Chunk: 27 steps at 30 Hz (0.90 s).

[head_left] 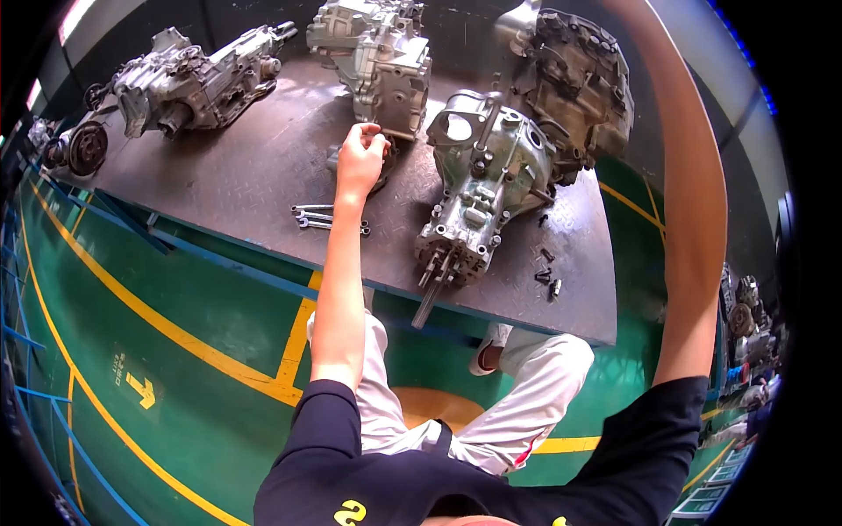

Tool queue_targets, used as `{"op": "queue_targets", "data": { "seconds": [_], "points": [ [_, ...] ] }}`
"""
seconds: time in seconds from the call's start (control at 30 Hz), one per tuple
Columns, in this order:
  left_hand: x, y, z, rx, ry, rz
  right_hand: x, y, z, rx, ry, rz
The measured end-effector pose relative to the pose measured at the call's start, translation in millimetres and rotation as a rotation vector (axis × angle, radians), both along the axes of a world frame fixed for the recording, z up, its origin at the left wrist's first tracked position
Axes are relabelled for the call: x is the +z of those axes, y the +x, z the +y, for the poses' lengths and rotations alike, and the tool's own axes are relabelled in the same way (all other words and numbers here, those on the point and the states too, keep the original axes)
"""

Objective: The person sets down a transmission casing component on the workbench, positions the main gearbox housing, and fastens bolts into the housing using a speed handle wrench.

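My left hand (360,156) is over the table, in front of a silver gearbox housing (392,83). Its fingers are curled together, and whatever they may hold is too small to make out. Just beneath and behind it sits a round dark metal part (386,168), partly covered by the hand. To its right stands a greenish-grey gearbox (482,188) with a splined shaft pointing toward me. Several wrenches (314,216) lie beside my left forearm. My right arm reaches up along the right side, and the hand is beyond the top edge.
A long silver transmission (202,79) and a round pulley-like part (86,147) are at the table's left. A dark housing (579,83) stands at the back right. Several small bolts (551,279) lie near the right edge of the steel table (579,311).
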<state>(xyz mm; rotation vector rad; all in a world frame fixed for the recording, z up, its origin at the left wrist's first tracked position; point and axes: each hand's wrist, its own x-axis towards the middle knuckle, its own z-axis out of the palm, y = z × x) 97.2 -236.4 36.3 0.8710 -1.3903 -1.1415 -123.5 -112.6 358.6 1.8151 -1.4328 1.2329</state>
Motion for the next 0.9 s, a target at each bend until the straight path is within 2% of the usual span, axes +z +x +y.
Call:
{"op": "queue_targets", "data": {
  "seconds": [0.33, 0.47, 0.7, 0.9],
  "points": [
    [-1, -3, -9, -0.025, -0.013, -0.029, 14, -10, -2, 0.021, -0.014, 0.004],
    [-1, -13, -7, -0.029, -0.096, -0.038, 17, -13, -2, 0.029, -0.005, 0.029],
    [-9, -15, -9, 0.027, -0.033, -0.105, 22, -17, -2, 0.028, -0.015, 0.050],
    [-4, -19, -14, 0.006, -0.059, -0.048, 33, -20, -6, 0.046, -0.005, 0.058]
  ]
}}
